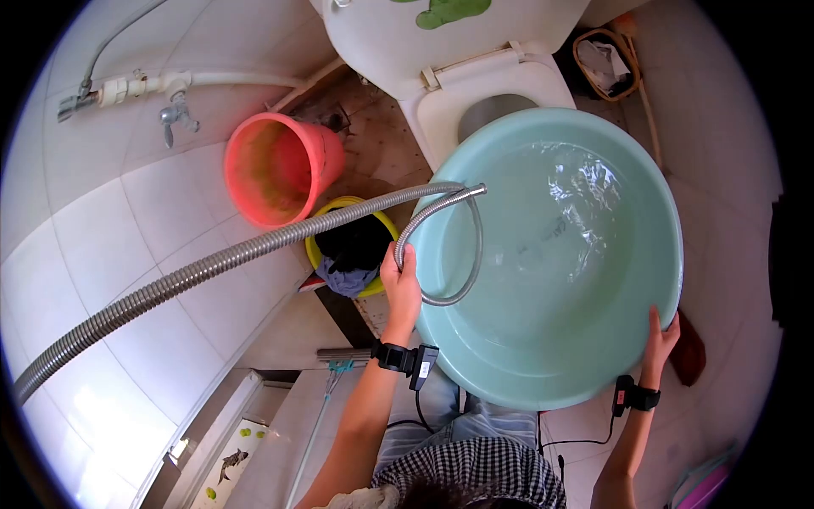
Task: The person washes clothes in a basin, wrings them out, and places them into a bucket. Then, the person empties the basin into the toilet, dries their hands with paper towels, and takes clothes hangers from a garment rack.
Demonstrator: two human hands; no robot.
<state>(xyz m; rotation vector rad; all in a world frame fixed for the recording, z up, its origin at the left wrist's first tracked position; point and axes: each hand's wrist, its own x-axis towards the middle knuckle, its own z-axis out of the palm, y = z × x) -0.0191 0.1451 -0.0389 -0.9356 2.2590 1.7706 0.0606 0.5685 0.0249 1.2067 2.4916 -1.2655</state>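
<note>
A large pale green basin [543,339] with clear water in it is in front of me, over the front of the toilet. My left hand [402,284] is closed on the silver metal hose at the basin's left rim. The hose [254,248] comes from the lower left and loops at my hand, and its free end lies over the basin's left part. My right hand [660,339] grips the basin's lower right rim, the thumb on the rim and the other fingers partly hidden. Both wrists wear black straps with small devices.
The white toilet [424,127] has its lid raised. A red bucket [331,157] and a yellow tub [386,222] holding dark cloth stand at the left. Wall taps [176,114] are upper left, a waste basket [627,85] upper right, and a mop [326,390] lower left.
</note>
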